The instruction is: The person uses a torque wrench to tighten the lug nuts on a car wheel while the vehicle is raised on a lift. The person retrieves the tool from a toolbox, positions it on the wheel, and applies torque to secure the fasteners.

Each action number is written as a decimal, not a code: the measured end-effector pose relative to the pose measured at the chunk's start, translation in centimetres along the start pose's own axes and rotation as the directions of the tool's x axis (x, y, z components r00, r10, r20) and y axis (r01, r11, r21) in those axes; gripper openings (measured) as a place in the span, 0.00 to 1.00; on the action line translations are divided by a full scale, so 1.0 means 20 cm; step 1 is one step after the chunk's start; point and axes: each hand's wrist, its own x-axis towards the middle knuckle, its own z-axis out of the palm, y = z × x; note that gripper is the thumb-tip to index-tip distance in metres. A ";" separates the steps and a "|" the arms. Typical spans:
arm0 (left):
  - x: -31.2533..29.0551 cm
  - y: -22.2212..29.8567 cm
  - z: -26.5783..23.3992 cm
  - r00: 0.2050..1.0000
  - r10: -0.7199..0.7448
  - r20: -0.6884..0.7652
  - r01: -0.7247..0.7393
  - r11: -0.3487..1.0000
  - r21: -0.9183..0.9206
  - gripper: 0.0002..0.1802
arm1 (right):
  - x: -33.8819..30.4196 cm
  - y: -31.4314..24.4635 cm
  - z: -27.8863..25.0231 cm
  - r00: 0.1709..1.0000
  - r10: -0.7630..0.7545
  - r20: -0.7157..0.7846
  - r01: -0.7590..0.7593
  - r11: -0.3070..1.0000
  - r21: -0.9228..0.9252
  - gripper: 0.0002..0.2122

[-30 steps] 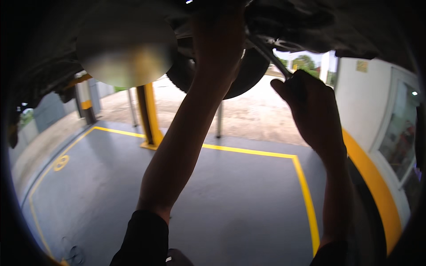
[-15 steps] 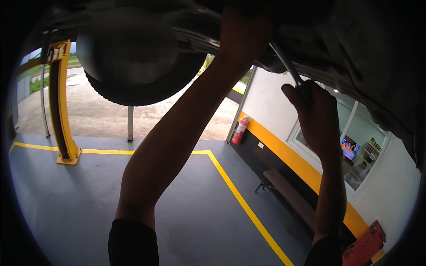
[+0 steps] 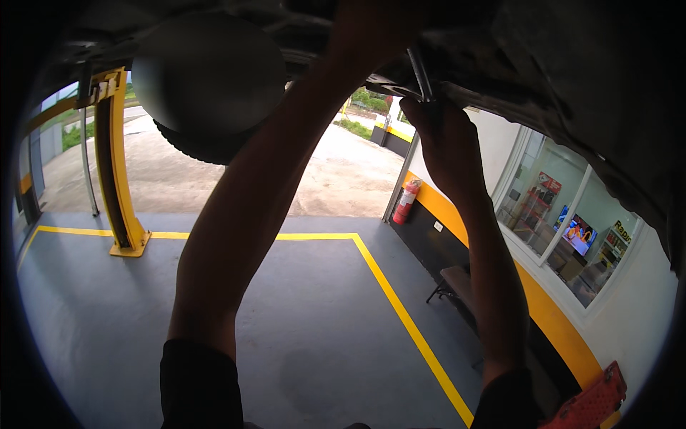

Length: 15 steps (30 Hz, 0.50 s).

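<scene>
Work beneath a raised vehicle, seen from the head. The right hand (image 3: 450, 143) is raised just right of centre, its fingers clamped on the lower end of the tool (image 3: 421, 74) — a metal shaft that slants up and leftward from the fist to the dark underbody (image 3: 557, 93). The left hand (image 3: 379, 28) is higher, near the shaft's upper end; shadow hides its fingers, and whether they are apart or together cannot be told. A tyre (image 3: 204, 151) hangs at left, partly covered by a round grey blur.

Below, the floor (image 3: 307, 307) is smooth and grey, marked by a yellow line (image 3: 314, 236) that turns a corner. A yellow post (image 3: 131, 186) stands on it at left; pale ground (image 3: 350, 175) extends outdoors. The right-hand wall (image 3: 493, 146) — white, orange and black in bands — bears a window (image 3: 564, 225) with a lit screen visible through it. Along its base are an extinguisher (image 3: 406, 203) and a bench (image 3: 457, 281).
</scene>
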 end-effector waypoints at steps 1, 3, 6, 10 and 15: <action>-0.02 -0.01 0.01 1.000 -0.016 0.011 0.016 0.999 0.042 0.12 | -0.01 -0.05 -0.02 0.999 0.039 0.021 -0.039 0.999 -0.004 0.20; -0.06 -0.01 0.02 0.998 -0.051 0.046 0.045 0.992 0.120 0.13 | -0.03 -0.09 -0.09 0.981 0.126 0.146 -0.106 0.985 -0.140 0.17; -0.08 -0.02 0.01 0.943 -0.226 0.242 0.190 0.968 0.165 0.16 | -0.14 -0.30 -0.35 0.990 0.067 0.122 -0.041 0.978 -0.203 0.16; 0.14 0.00 -0.03 0.925 -0.328 0.190 0.345 0.937 -0.060 0.19 | -0.14 -0.50 -0.53 0.996 -0.031 0.078 0.059 0.919 -0.390 0.14; 0.06 0.07 0.06 0.864 -0.492 0.110 0.500 0.808 -0.313 0.23 | -0.08 -0.20 -0.40 0.995 -0.064 0.078 0.092 0.886 -0.455 0.13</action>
